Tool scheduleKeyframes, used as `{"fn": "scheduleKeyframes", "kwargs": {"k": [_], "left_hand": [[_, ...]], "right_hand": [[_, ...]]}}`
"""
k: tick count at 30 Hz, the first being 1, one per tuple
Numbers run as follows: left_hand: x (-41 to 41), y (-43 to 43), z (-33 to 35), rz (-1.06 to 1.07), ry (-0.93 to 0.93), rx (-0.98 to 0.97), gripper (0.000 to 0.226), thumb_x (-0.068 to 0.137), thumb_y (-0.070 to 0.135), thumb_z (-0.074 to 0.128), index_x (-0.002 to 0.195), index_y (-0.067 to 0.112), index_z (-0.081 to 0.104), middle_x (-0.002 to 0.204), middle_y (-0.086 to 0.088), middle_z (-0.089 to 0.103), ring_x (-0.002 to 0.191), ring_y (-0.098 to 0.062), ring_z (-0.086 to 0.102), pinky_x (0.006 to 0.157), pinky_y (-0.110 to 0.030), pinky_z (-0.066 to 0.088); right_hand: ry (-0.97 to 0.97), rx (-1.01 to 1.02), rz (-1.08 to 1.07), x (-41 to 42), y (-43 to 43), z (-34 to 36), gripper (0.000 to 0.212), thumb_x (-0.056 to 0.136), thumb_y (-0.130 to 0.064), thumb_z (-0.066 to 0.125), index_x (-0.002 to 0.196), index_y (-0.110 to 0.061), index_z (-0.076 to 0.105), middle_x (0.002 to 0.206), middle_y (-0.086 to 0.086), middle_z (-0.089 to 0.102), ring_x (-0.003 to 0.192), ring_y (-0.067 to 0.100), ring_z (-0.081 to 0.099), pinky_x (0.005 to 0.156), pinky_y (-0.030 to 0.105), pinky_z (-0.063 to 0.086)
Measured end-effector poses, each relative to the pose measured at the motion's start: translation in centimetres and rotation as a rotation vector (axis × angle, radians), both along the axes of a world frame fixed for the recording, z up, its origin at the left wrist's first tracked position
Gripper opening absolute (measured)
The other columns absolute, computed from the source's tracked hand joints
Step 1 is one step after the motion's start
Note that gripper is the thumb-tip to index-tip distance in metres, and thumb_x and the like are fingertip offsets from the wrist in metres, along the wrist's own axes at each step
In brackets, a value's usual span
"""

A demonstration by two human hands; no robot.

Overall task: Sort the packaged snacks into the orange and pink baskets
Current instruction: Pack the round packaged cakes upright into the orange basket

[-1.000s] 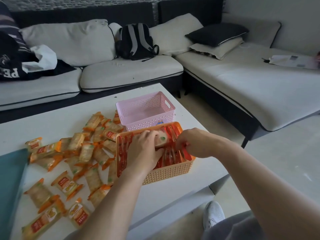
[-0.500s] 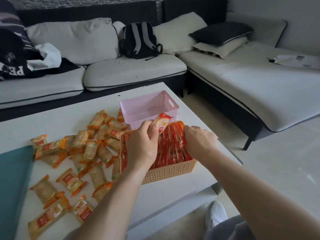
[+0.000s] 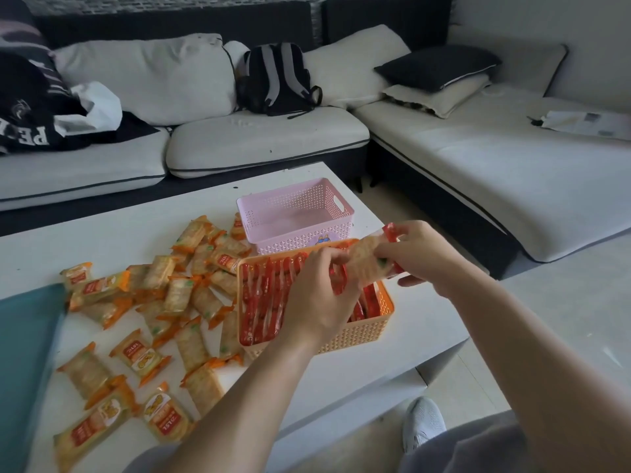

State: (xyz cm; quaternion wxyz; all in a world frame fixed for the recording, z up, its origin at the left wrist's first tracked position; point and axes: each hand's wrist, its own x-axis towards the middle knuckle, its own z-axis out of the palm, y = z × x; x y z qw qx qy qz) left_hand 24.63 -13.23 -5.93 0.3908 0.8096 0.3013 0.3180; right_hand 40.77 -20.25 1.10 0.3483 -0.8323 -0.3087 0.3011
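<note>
The orange basket [image 3: 355,336] stands at the white table's near right, packed with upright red-wrapped snacks [image 3: 263,302]. Above its far right corner, both hands hold one red-ended cracker packet [image 3: 367,256]. My left hand [image 3: 317,295] pinches the packet's left end and my right hand [image 3: 420,254] grips its right end. Behind the orange basket, the pink basket [image 3: 297,238] looks empty. Several orange-wrapped cracker packets [image 3: 177,295] lie scattered on the table to the left.
The white table [image 3: 119,233] ends just right of the baskets, with floor and my white shoe [image 3: 423,425] below. A teal object [image 3: 24,353] covers the table's left edge. A sofa with a black backpack [image 3: 273,80] and cushions runs behind and to the right.
The packet has been lifted out of the orange basket and moved right. My right hand, which was down in the basket, came up and took hold of its right end.
</note>
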Motion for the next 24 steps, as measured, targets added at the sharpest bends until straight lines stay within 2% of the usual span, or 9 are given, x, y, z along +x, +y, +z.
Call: {"fn": "scheduleKeyframes", "kwargs": {"k": [2,4,6,8,13,16,19,21,24], "left_hand": [[-0.2,-0.1,0.3,0.081,0.226,0.132,0.026,0.095,0.046,0.062,0.111,0.026,0.055,0.108,0.013,0.058,0.091,-0.009,0.059,0.073,-0.029,0.051],[-0.1,-0.5,0.2,0.106,0.496,0.186,0.021,0.093,0.048,0.059,0.097,0.028,0.056,0.096,0.013,0.062,0.085,-0.013,0.061,0.069,-0.033,0.049],[0.2,-1.0,-0.1,0.112,0.66,0.172,0.035,0.091,0.054,0.056,0.08,0.021,0.061,0.077,0.008,0.066,0.074,-0.015,0.065,0.063,-0.031,0.048],[0.5,-1.0,-0.3,0.136,0.747,0.18,0.043,0.091,0.053,0.053,0.072,0.017,0.064,0.068,0.005,0.065,0.066,-0.019,0.064,0.06,-0.03,0.045],[0.4,-0.8,-0.1,0.154,0.796,0.193,0.036,0.094,0.05,0.053,0.084,0.018,0.067,0.079,0.004,0.066,0.073,-0.022,0.062,0.063,-0.031,0.043],[0.5,-1.1,0.0,0.173,0.779,0.194,0.042,0.096,0.054,0.049,0.075,0.02,0.059,0.068,0.007,0.054,0.065,-0.02,0.053,0.06,-0.03,0.036],[0.7,-1.1,-0.2,0.175,0.78,0.217,0.043,0.098,0.052,0.048,0.067,0.02,0.05,0.064,0.009,0.05,0.057,-0.014,0.048,0.054,-0.028,0.03],[0.9,-1.0,-0.2,0.166,0.775,0.194,0.036,0.097,0.046,0.051,0.072,0.02,0.057,0.066,0.008,0.054,0.061,-0.016,0.054,0.052,-0.027,0.03],[0.9,-0.6,-0.3,0.184,0.684,0.064,0.025,0.091,0.035,0.053,0.077,0.019,0.065,0.069,0.007,0.064,0.068,-0.018,0.064,0.054,-0.027,0.037]], "right_hand": [[-0.091,0.014,-0.022,0.4,-0.2,-0.1,0.033,0.09,-0.02,0.065,0.122,-0.022,0.056,0.09,-0.004,0.067,0.073,0.013,0.074,0.063,0.032,0.064],[-0.124,0.014,-0.01,0.5,-0.4,-0.2,0.04,0.09,-0.023,0.065,0.128,-0.025,0.054,0.089,-0.007,0.064,0.072,0.014,0.073,0.062,0.031,0.064],[-0.14,-0.007,0.031,0.5,-0.4,-0.4,0.042,0.091,-0.026,0.067,0.131,-0.024,0.055,0.09,-0.003,0.068,0.072,0.014,0.073,0.059,0.029,0.063],[-0.145,-0.027,0.062,0.5,-0.4,-0.7,0.039,0.092,-0.029,0.067,0.129,-0.023,0.057,0.091,-0.001,0.071,0.069,0.014,0.074,0.057,0.027,0.062],[-0.115,-0.099,0.116,0.3,-0.4,-1.3,0.033,0.091,-0.029,0.072,0.12,-0.02,0.062,0.093,0.003,0.071,0.064,0.016,0.076,0.056,0.03,0.063],[-0.183,-0.139,0.149,-0.1,-0.2,-1.5,0.027,0.088,-0.025,0.073,0.113,-0.017,0.064,0.09,0.004,0.071,0.062,0.017,0.076,0.058,0.034,0.064],[-0.311,-0.166,0.175,-0.5,0.1,-1.2,0.022,0.086,-0.021,0.071,0.106,-0.012,0.067,0.077,0.006,0.073,0.058,0.017,0.074,0.058,0.034,0.064],[-0.39,-0.196,0.189,-1.0,0.4,-1.1,0.018,0.085,-0.02,0.07,0.1,-0.011,0.067,0.072,0.005,0.072,0.056,0.016,0.073,0.059,0.034,0.064],[-0.502,-0.248,0.189,-1.9,0.7,-0.9,0.014,0.085,-0.025,0.069,0.092,-0.015,0.065,0.074,0.002,0.07,0.062,0.015,0.073,0.062,0.033,0.065]]}}
